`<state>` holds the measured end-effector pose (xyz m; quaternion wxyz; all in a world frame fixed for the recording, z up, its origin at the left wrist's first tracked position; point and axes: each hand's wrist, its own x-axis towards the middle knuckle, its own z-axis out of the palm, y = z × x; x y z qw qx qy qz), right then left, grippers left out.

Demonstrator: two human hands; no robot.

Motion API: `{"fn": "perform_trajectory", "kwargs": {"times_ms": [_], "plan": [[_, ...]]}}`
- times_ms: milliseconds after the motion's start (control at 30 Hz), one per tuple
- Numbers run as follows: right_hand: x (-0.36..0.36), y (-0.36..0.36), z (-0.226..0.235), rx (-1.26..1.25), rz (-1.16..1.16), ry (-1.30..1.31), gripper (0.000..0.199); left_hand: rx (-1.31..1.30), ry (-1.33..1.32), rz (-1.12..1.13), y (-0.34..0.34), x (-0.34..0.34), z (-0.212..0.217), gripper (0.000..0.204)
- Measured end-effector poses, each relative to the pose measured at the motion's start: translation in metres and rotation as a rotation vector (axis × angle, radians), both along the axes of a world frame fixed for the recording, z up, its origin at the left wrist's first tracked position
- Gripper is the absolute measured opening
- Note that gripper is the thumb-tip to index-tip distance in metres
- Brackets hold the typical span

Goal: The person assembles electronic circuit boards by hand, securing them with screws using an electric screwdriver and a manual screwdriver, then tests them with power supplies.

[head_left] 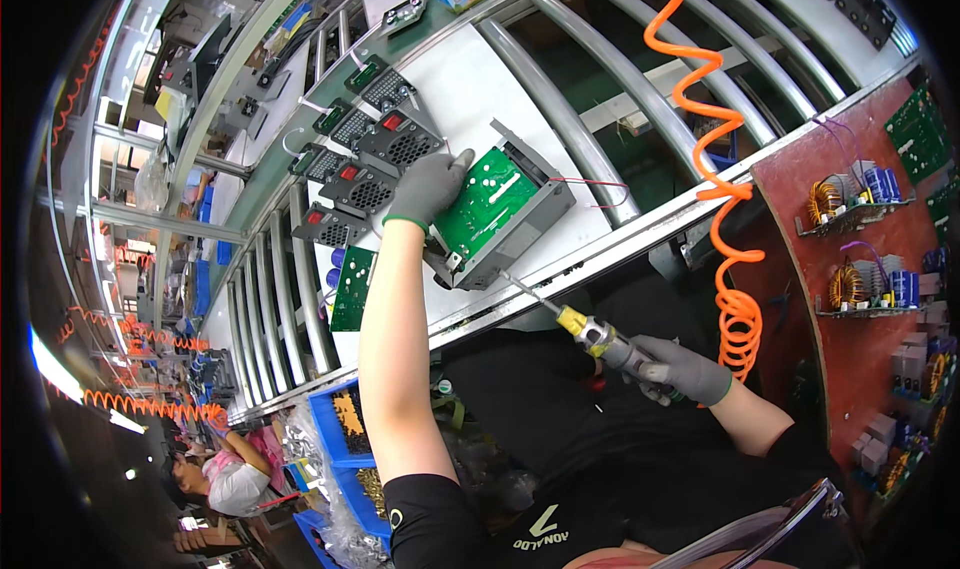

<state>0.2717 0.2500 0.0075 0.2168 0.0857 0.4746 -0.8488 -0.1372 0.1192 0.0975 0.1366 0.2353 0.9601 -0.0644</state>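
A grey metal case point(540, 215) with a green circuit board point(488, 201) in it lies on a white board point(470, 87) over the roller conveyor. My left hand point(430, 186), in a grey glove, is closed on the case's left edge; some of its fingers are hidden. In my gloved right hand point(684, 371) is a power screwdriver point(598, 338) with a yellow collar, fingers wrapped round its body. Its long bit reaches the near side of the case; whether it sits in a screw is too small to tell. Red wires come out at the case's right end.
Several grey fan units point(400, 147) with red switches stand beyond my left hand. A loose green board point(353, 287) lies beside my left forearm. An orange coiled hose point(735, 199) hangs at right, near a red panel point(800, 229) bearing circuit boards. Blue bins point(330, 424) sit lower left.
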Motion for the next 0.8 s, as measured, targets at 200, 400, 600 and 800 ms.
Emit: {"fn": "perform_trajectory", "kwargs": {"times_ms": [200,400,600,800], "plan": [[0.005,-0.011,-0.009,-0.009,0.058,-0.106,0.036,0.307,-0.516,-0.13,0.007,-0.016,-0.025,0.081],[-0.004,-0.01,-0.011,0.141,0.1,-0.122,0.04,0.273,-0.404,-0.093,0.009,-0.002,-0.019,0.081],[-0.003,-0.008,-0.008,0.149,0.071,-0.127,0.045,0.304,-0.327,-0.032,0.001,0.003,-0.018,0.078],[0.002,-0.01,-0.005,0.16,0.11,-0.133,0.046,0.338,-0.334,-0.005,-0.007,-0.007,-0.028,0.078]]}}
